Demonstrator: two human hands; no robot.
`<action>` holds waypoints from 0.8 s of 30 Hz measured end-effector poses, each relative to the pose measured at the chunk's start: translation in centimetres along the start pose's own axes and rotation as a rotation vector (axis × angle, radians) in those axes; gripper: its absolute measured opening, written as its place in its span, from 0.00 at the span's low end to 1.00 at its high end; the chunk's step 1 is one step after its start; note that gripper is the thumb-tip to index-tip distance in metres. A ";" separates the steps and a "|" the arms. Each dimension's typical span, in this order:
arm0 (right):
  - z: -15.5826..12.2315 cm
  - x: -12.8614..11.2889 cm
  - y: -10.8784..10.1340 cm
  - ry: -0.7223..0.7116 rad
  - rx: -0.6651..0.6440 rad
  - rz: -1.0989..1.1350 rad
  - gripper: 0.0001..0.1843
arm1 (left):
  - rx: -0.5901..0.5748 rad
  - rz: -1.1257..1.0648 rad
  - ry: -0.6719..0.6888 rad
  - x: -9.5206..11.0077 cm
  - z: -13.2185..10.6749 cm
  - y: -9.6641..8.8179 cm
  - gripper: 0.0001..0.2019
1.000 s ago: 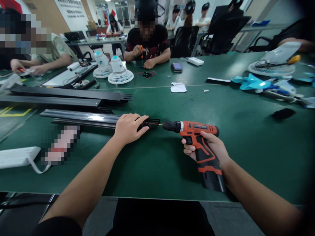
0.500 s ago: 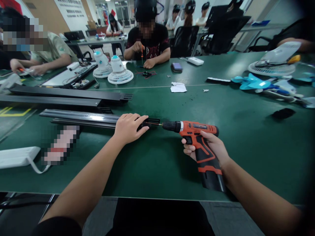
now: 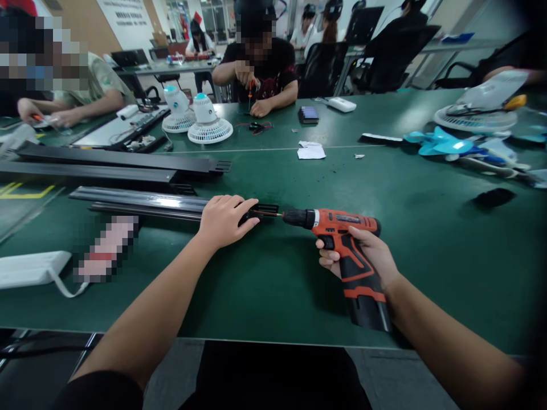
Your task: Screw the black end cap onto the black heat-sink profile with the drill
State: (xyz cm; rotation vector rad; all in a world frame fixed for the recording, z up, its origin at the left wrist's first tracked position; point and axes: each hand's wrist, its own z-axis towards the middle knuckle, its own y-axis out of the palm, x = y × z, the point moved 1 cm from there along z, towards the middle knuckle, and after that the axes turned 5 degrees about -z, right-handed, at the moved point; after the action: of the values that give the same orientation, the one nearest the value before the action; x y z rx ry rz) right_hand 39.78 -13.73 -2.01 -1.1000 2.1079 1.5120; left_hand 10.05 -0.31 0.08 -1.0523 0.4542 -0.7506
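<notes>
1. My right hand (image 3: 371, 250) is closed round the handle of an orange-and-black drill (image 3: 348, 222), fingers at the trigger, at my 1 o'clock; I cannot tell whether it is running.
2. My left hand (image 3: 224, 221) is closed over the black bars (image 3: 147, 199) lying on the table (image 3: 265, 290) at my 11 o'clock, thumb on the near side.
3. The drill points to 9 o'clock, its thin bit (image 3: 278, 214) at the bars' slotted end; where the tip seats is hidden.
4. I judge this to be the driving step, bit lined up with the work. The next move calls for a firm left grip, a level drill and steady pressure along the bars.
5. At 11 o'clock, farther off, stand 2 white fan parts (image 3: 209, 126); at 12, a co-worker (image 3: 267, 71) holds an orange-handled screwdriver (image 3: 250, 91).
</notes>
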 end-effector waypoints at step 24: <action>0.1 -0.1 0.0 0.000 -0.027 -0.030 0.22 | -0.024 -0.006 -0.017 0.1 0.1 -0.2 0.24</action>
State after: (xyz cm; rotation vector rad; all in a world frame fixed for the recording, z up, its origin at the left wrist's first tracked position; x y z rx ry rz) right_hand 39.84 -13.62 -1.95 -1.1365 2.0671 1.5312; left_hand 10.11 -0.40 0.26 -1.0824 0.4471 -0.7429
